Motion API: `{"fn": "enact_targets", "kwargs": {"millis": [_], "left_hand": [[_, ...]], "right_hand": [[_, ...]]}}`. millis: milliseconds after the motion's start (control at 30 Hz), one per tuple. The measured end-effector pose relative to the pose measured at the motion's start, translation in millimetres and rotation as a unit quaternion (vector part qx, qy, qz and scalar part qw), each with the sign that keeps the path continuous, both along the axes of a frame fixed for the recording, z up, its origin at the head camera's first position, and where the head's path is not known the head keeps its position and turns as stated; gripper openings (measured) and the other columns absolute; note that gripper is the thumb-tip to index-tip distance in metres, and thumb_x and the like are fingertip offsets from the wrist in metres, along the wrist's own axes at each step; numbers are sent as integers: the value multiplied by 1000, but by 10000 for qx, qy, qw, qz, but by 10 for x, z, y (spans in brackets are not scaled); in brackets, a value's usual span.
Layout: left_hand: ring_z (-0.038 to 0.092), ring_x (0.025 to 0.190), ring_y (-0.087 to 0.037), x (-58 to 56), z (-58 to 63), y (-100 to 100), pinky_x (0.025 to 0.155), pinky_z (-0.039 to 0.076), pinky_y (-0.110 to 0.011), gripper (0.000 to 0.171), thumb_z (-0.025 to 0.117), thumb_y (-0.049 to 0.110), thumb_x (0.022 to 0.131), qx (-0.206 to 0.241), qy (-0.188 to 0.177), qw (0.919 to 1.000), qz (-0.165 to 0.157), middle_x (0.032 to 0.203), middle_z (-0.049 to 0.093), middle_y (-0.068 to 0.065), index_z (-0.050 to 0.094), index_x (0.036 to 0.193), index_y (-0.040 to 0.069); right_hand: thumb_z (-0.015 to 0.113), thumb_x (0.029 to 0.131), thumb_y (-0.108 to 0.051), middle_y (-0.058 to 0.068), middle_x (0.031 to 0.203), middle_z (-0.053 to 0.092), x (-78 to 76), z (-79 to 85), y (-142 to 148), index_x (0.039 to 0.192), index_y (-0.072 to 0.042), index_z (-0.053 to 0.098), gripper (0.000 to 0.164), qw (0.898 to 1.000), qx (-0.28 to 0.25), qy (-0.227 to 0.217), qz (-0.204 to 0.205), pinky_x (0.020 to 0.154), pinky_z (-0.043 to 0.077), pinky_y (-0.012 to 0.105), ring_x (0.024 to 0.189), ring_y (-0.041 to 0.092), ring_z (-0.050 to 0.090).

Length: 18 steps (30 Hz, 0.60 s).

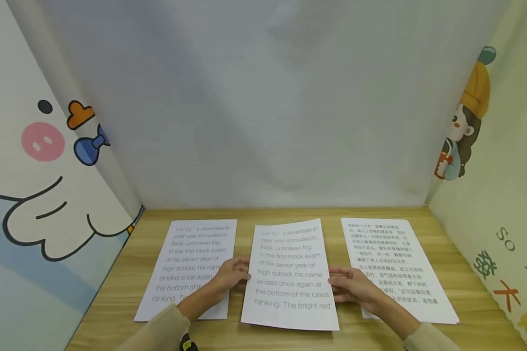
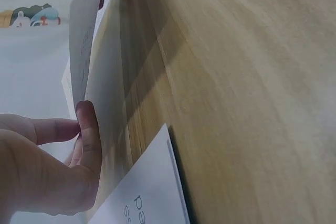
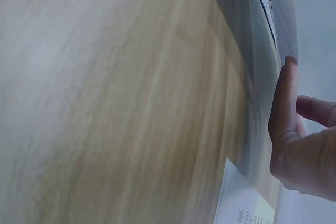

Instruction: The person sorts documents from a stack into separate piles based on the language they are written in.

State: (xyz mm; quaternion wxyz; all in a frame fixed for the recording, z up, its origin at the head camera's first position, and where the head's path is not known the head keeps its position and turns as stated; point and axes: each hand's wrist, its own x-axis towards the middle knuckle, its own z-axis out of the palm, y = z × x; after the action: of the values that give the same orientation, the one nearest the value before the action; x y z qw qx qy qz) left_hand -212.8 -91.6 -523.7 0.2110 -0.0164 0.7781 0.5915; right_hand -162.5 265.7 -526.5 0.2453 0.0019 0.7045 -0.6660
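Between my two hands a sheet of paper (image 1: 288, 275) with printed English text is held up off the wooden table, its shadow falling on the wood in both wrist views. My left hand (image 1: 230, 277) pinches its left edge between thumb and fingers, as the left wrist view shows on the paper (image 2: 84, 35). On the opposite edge, my right hand (image 1: 355, 288) pinches it the same way. Left of it lies a paper stack (image 1: 193, 258) with the same English text, partly covered by my left hand. To the right lies another stack (image 1: 399, 268) printed in Chinese, partly behind my right hand.
The wooden table (image 1: 114, 297) ends at a plain pale back wall (image 1: 263, 107). Side walls with cartoon prints, a pig-nosed figure (image 1: 44, 141) on the left and a girl (image 1: 461, 126) on the right, enclose the table.
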Motion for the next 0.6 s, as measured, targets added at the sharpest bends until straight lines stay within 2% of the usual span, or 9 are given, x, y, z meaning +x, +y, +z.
{"fn": "enact_targets", "kwargs": {"millis": [100,233,433,600], "left_hand": [[69,88,-16,20,-4,-33,78,61,-33,49,64,-1,90,97,-2,9999,126,111,73,-13,53,137,-6],[70,88,-15,42,-16,-87,79,61,-32,46,64,3,91,157,10,9994,316,114,72,-13,56,136,-3],[68,90,-15,64,-46,-179,79,60,-31,46,67,9,93,319,62,9976,613,117,71,-11,58,137,2],[68,92,-16,115,-67,-264,82,60,-32,47,68,11,93,372,76,9962,790,116,70,-11,57,138,2]], "right_hand": [[61,102,-21,8,118,73,-6,11,-30,149,12,34,64,9999,56,42,-93,87,63,36,101,20,73],[60,102,-21,7,119,72,-1,-9,-99,151,14,29,67,9998,-66,59,-200,85,63,34,99,19,72],[60,102,-22,3,111,73,-7,-35,-238,150,13,31,66,9987,-208,45,-459,82,62,29,96,16,72],[61,101,-23,4,112,72,-11,-45,-349,150,10,33,66,9978,-172,-9,-639,80,60,26,96,15,69]]}}
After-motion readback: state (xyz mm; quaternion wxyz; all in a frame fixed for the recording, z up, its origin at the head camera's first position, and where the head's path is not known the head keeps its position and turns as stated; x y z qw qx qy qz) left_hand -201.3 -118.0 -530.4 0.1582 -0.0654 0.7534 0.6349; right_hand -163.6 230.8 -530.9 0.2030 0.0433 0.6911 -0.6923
